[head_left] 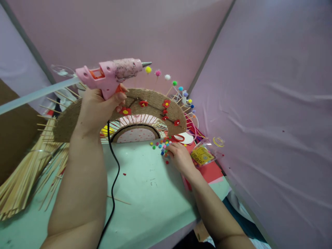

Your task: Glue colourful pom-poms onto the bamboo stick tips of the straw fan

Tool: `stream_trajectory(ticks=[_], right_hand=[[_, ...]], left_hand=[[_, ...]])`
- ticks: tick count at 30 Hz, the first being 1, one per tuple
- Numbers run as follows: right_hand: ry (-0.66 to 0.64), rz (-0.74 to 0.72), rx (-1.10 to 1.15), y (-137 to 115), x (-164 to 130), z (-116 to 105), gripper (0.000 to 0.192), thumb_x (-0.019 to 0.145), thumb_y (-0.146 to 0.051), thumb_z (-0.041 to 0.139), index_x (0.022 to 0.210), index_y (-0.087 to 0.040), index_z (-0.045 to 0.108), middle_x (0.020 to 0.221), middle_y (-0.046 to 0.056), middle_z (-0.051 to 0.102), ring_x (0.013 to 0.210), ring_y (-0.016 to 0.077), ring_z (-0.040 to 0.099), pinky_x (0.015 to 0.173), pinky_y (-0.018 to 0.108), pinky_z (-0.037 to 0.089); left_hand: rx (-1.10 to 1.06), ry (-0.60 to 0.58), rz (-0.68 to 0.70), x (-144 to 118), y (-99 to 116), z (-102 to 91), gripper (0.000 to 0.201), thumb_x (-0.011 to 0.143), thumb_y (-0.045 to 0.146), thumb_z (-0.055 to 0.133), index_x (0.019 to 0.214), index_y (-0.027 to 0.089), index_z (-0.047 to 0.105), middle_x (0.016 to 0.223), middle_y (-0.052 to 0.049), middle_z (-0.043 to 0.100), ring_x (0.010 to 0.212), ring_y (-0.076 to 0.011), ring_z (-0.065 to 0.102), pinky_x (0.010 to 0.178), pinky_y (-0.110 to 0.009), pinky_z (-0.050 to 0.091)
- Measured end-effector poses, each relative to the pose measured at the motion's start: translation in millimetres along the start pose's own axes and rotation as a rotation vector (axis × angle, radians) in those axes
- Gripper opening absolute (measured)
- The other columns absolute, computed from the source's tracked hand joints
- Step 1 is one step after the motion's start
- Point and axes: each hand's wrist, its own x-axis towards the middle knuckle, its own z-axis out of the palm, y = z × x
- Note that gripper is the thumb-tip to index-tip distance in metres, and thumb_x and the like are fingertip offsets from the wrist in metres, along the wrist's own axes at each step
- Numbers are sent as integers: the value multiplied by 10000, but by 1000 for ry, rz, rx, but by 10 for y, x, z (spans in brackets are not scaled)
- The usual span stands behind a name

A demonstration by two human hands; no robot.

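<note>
Green table (pixel 145 193): pompoms (pixel 162 145) under right hand (pixel 180 157), glue gun (pixel 111 74) in left hand (pixel 97 109).

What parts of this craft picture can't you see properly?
Head view, four things:
- Left hand on the pink glue gun: it covers the trigger and part of the jute-wrapped arch.
- Right hand: its fingertips sit among the loose pompoms; whether they pinch one is too small to tell.
- Bundle of wooden skewers: cut off by the left edge.
- Yellow packet: its print is blurred.

One glue gun (pixel 111 74), roughly five flowers (pixel 166 103)
</note>
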Motion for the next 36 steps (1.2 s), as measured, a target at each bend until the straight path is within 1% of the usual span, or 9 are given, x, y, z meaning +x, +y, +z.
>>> stream_trajectory(ticks=[4, 8, 13, 15, 20, 23, 28, 33, 36], right_hand=[[-55, -13, 17, 8, -189, -67, 151, 889, -139, 589, 924, -195, 724, 912, 75, 701, 876, 213, 600, 782, 301, 417], [-123, -2, 49, -16, -328, 12, 157, 864, -137, 629, 979, -200, 714, 967, 76, 699, 915, 217, 616, 801, 302, 445], [-82, 46, 254, -21, -330, 130, 119, 868, -142, 606, 899, -195, 708, 944, 68, 693, 892, 194, 621, 814, 309, 471], [-25, 80, 483, -21, -298, 116, 105, 868, -187, 609, 911, -194, 705, 942, 61, 701, 871, 183, 627, 804, 313, 483], [15, 269, 1369, -113, -119, -38, 215, 809, -373, 706, 957, -217, 705, 865, 18, 704, 762, 137, 652, 681, 263, 516], [36, 337, 1658, -220, 44, -150, 250, 703, -360, 811, 884, -217, 716, 823, -1, 710, 714, 106, 659, 666, 232, 521], [105, 352, 1729, -388, 260, -303, 267, 591, -263, 866, 811, -203, 726, 828, 0, 726, 783, 123, 687, 788, 265, 545], [236, 319, 1598, -456, 375, -346, 226, 607, -274, 845, 789, -217, 725, 752, -15, 712, 680, 111, 645, 679, 247, 527], [284, 246, 1521, -462, 445, -354, 240, 637, -300, 831, 834, -222, 718, 776, -11, 713, 708, 127, 650, 690, 264, 538]], left_hand=[[-8, -14, 23, 6, -27, -7, 74, 756, 149, 676, 819, 138, 639, 572, 43, 529, 473, -54, 432, 454, -189, 313], [-2, -3, 5, 9, -20, -6, 70, 752, 156, 692, 807, 141, 651, 575, 30, 541, 480, -60, 432, 444, -201, 306], [8, 0, -28, 7, -2, -5, 85, 746, 170, 704, 812, 153, 652, 583, 21, 547, 498, -77, 438, 459, -222, 313], [5, 3, -37, 0, 10, 0, 64, 752, 159, 688, 804, 156, 651, 576, 23, 543, 491, -79, 435, 454, -224, 306], [-24, 26, -99, -19, 73, 22, 63, 744, 152, 687, 790, 166, 647, 565, 24, 526, 463, -81, 422, 449, -237, 315], [-36, 24, -151, -20, 121, 28, 70, 728, 181, 704, 761, 171, 643, 552, 27, 510, 463, -86, 429, 448, -237, 328], [-29, 29, -193, -23, 210, 34, 86, 690, 222, 706, 734, 188, 640, 576, 23, 525, 467, -92, 436, 442, -237, 361], [14, 36, -241, -38, 276, 30, 72, 691, 213, 688, 733, 183, 638, 559, 27, 516, 471, -97, 461, 445, -226, 391], [14, 33, -262, -39, 292, 22, 92, 678, 215, 694, 745, 177, 644, 555, 29, 523, 471, -96, 471, 445, -221, 401]])
